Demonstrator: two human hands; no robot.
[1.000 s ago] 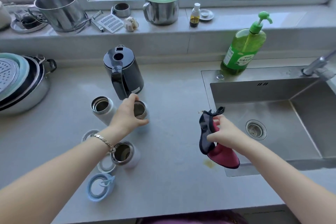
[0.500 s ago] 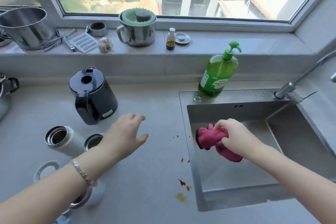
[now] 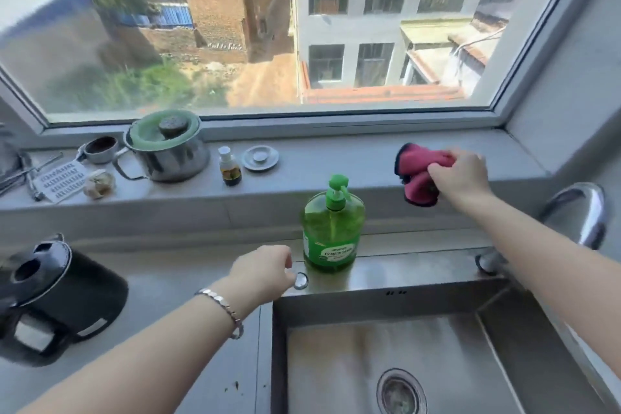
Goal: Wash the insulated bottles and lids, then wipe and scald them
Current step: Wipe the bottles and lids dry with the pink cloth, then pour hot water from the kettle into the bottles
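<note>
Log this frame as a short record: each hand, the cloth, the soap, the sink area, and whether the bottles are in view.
left hand: fingers curled, beside the round knob on the sink rim; contact unclear
right hand: grips the pink cloth, raised at the window sill
dish soap bottle: green, upright behind the sink
faucet: at the sink's right, no water seen
black kettle: on the counter, far left
insulated bottles and lids: not in view
</note>
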